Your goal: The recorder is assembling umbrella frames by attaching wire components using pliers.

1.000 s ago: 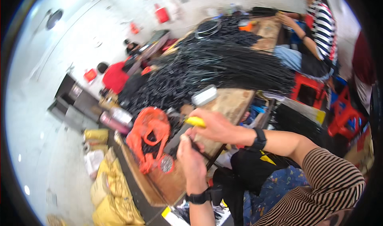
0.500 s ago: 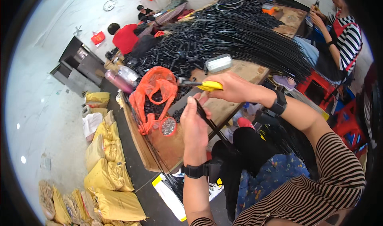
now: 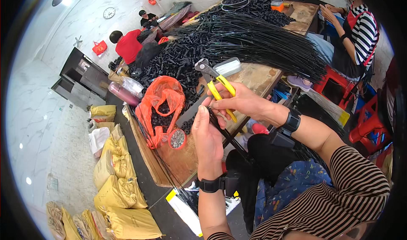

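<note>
Yellow-handled pliers point(image 3: 215, 91) in right hand point(image 3: 245, 102): handles, together half a second ago, now spread apart; head, previously beside orange-red bag point(image 3: 146, 99), now swung up toward worktop's point(image 3: 259, 75) far edge. Right fingertips lowered to black rods point(image 3: 228, 135) in left hand point(image 3: 208, 138).

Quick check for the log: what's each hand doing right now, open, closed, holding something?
Left hand: closed, holding thin black rods.
Right hand: closed, holding the yellow-handled pliers.
</note>
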Demonstrator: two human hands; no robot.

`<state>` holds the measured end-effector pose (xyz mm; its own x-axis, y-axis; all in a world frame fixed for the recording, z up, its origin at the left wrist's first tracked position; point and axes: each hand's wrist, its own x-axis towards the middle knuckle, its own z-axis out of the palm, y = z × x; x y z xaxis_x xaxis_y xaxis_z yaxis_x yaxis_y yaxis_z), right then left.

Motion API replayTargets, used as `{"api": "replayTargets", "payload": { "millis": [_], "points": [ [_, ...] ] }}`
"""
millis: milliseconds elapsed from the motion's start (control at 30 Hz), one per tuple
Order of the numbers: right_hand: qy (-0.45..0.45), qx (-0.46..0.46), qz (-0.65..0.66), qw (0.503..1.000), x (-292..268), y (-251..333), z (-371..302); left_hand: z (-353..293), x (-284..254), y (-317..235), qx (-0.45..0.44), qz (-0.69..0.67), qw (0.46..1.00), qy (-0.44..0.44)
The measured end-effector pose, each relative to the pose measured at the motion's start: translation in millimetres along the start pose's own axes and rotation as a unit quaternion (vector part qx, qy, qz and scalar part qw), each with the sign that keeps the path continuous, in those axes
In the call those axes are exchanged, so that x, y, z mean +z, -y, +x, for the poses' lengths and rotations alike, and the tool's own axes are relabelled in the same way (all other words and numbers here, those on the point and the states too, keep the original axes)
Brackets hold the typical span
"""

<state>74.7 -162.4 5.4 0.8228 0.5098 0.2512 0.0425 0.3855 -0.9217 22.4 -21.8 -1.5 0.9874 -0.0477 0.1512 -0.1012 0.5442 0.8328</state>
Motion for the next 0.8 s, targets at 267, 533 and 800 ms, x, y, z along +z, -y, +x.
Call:
{"api": "replayTargets", "payload": {
  "millis": [267,533,800],
  "points": [
    [-0.020,0.003,0.033,0.999,1.0,4.5,-3.4,3.0,0.8,2.2,-0.004,0.028,1.000,0.003],
    [-0.016,-0.007,0.027,0.999,-0.5,3.1,-4.4,1.3,3.2,1.0,-0.004,0.023,1.000,0.006],
    [-0.039,-0.017,0.007,0.999,0.5,3.2,-8.0,4.9,4.6,7.3,0.003,0.045,0.999,-0.009]
  ]
}}
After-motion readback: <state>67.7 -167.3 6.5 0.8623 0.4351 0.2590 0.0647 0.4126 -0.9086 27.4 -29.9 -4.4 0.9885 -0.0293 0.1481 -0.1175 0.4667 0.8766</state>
